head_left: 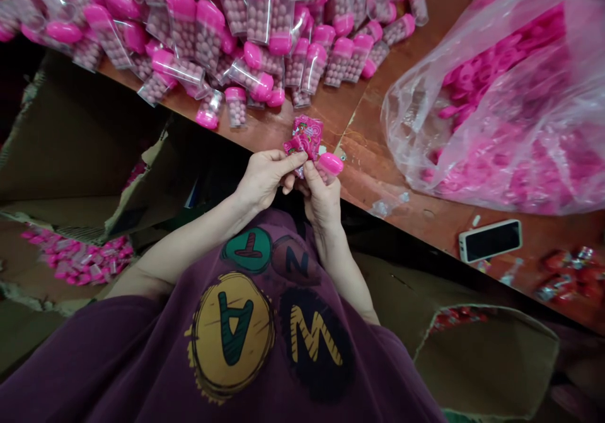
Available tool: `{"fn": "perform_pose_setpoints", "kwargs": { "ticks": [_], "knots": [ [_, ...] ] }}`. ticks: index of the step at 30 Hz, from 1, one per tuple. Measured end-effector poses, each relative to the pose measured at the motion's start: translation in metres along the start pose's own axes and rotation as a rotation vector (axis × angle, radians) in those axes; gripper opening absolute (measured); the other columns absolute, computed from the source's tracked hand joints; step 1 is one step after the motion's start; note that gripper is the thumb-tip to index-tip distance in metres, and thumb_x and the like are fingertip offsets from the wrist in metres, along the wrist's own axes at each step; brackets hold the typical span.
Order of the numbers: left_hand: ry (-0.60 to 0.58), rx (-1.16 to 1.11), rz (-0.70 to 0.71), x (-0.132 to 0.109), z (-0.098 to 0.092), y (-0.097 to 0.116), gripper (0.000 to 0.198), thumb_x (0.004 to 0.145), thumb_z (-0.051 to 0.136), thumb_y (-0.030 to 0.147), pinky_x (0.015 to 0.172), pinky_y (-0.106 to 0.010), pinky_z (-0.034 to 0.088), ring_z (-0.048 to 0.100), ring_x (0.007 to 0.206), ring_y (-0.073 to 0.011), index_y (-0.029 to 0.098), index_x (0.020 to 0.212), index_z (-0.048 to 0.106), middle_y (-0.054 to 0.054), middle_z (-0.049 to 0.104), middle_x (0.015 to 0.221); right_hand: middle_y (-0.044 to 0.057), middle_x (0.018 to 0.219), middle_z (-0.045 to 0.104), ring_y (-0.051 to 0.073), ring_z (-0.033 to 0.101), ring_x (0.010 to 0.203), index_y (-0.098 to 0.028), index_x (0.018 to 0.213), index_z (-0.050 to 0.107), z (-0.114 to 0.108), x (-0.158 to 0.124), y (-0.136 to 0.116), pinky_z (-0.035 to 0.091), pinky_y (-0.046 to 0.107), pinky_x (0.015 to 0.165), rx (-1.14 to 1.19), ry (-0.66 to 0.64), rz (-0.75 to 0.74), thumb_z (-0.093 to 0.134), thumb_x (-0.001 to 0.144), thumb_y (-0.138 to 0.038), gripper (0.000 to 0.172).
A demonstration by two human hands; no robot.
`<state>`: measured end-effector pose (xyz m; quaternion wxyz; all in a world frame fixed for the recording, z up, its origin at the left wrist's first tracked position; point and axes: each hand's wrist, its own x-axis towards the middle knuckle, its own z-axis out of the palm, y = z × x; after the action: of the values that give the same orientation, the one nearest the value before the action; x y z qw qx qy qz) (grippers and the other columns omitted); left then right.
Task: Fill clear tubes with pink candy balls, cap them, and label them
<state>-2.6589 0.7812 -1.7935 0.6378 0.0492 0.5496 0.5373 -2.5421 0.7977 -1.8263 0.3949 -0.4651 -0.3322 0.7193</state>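
My left hand (265, 177) pinches the lower edge of a pink printed wrapper (308, 132) between thumb and fingers. Beside it, my right hand (322, 197) is closed on a small candy container with a glossy pink cap (331, 164). The right thumb also presses at the wrapper's bottom edge, so the two hands nearly touch. Most of the container's body is hidden by the right fingers. Just beyond the wrapper, a clear container of pale pink balls (236, 106) stands near the table edge.
A large heap of capped candy containers (198, 32) covers the back of the wooden table (363, 120). To the right lie a clear bag of pink plastic pieces (501, 114), a phone (491, 241) and red wrapped items (574, 275). Open cardboard boxes (491, 360) stand below the table edge.
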Motion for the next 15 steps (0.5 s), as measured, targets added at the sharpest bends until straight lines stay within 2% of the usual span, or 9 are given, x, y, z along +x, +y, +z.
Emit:
{"fn": "perform_pose_setpoints", "kwargs": {
  "ticks": [4, 7, 11, 15],
  "knots": [
    [-0.057, 0.026, -0.029, -0.002, -0.004, 0.003, 0.043, 0.089, 0.086, 0.035, 0.04, -0.018, 0.033, 0.047, 0.04, -0.0051, 0.014, 0.064, 0.058, 0.002, 0.055, 0.051, -0.01, 0.059, 0.037, 0.005, 0.027, 0.05, -0.023, 0.073, 0.054, -0.001, -0.002, 0.001, 0.028, 0.023, 0.047, -0.071, 0.015, -0.02, 0.086, 0.077, -0.064, 0.052],
    [-0.101, 0.041, -0.012, -0.004, -0.008, 0.007, 0.04, 0.093, 0.082, 0.039, 0.044, -0.019, 0.037, 0.05, 0.043, -0.0062, 0.013, 0.068, 0.063, 0.0, 0.057, 0.054, -0.01, 0.056, 0.035, 0.006, 0.026, 0.048, -0.023, 0.069, 0.052, -0.002, -0.001, 0.0, 0.027, 0.025, 0.047, -0.096, 0.031, -0.027, 0.085, 0.078, -0.065, 0.054],
    [-0.021, 0.04, 0.033, -0.003, -0.012, 0.01, 0.042, 0.093, 0.083, 0.04, 0.045, -0.019, 0.036, 0.049, 0.045, -0.0058, 0.014, 0.067, 0.061, 0.001, 0.056, 0.055, -0.01, 0.049, 0.033, 0.007, 0.026, 0.043, -0.025, 0.065, 0.044, -0.005, 0.0, -0.006, 0.031, 0.027, 0.044, -0.101, -0.027, 0.062, 0.071, 0.082, -0.081, 0.064],
    [0.077, 0.0, 0.058, 0.001, -0.015, 0.01, 0.045, 0.091, 0.085, 0.041, 0.044, -0.018, 0.032, 0.047, 0.046, -0.0051, 0.015, 0.066, 0.057, 0.002, 0.054, 0.055, -0.011, 0.047, 0.039, 0.006, 0.021, 0.037, -0.026, 0.073, 0.048, -0.009, -0.008, -0.015, 0.031, 0.025, 0.039, -0.018, -0.099, 0.108, 0.058, 0.084, -0.09, 0.066]
  ]
}}
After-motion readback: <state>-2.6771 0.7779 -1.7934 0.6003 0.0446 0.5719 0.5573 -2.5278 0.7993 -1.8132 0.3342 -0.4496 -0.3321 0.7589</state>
